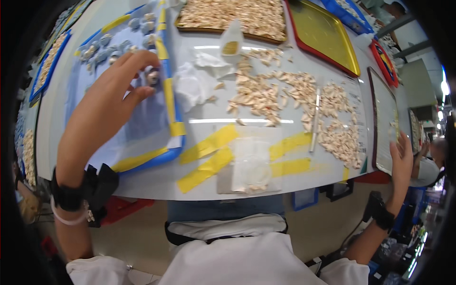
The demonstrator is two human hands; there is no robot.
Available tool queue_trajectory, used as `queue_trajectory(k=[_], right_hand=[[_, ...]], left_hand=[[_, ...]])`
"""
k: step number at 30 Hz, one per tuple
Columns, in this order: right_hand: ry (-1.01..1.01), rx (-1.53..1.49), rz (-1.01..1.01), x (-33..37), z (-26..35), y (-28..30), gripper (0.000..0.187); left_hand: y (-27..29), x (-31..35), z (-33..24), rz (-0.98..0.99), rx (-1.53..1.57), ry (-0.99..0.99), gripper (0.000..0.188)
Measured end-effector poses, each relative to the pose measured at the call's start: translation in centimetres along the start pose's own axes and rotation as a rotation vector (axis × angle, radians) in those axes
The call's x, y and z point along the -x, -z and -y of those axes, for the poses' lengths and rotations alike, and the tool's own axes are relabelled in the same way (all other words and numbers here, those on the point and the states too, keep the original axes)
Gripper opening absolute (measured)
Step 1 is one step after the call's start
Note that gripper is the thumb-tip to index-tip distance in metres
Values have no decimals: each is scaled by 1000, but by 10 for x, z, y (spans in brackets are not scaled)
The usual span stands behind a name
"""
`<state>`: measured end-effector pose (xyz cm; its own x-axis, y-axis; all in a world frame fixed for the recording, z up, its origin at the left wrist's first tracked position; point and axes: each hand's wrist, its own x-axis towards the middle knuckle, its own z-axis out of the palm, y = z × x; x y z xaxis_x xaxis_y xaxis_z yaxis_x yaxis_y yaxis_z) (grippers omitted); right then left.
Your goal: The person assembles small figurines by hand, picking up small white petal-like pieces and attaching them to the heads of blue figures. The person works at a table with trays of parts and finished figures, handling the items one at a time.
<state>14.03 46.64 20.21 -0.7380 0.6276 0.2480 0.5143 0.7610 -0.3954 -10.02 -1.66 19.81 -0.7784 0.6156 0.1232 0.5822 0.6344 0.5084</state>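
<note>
Spanning the view: white worktop (199, 178). Blue tray (142, 123), ten o'clock; heap of pale pieces (266, 92), one o'clock. Left hand (102, 111) pinches a small grey round piece (153, 77) over the tray. Right hand (401, 161), three o'clock, open, fingers on a brown-rimmed tray (382, 118).

Your white table (332, 183) carries bright yellow tape strips (209, 145) around a clear, pale plastic sheet (250, 164). The flat tray (173, 154) under your left hand (102, 114) is blue with yellow-taped edges, lined in pale lilac-blue. Scattered pieces (266, 92) are cream and tan. You also have a yellow tray rimmed in red (354, 71), crumpled white tissue (194, 85), and black wrist straps (71, 194).
</note>
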Motion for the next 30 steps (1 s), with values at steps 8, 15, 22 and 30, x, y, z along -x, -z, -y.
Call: queue_trajectory(k=[8, 15, 22, 30], right_hand=[[507, -222, 487, -5, 152, -63, 17], [562, -145, 563, -9, 159, -77, 11], [537, -216, 327, -4, 144, -70, 7], [126, -671, 266, 46, 158, -46, 10]], left_hand=[[13, -12, 0, 53, -40, 62, 25], [42, 83, -36, -185, 257, 39, 40], [-49, 103, -68, -178, 1094, 139, 27], [-83, 101, -76, -22, 1381, 214, 28]])
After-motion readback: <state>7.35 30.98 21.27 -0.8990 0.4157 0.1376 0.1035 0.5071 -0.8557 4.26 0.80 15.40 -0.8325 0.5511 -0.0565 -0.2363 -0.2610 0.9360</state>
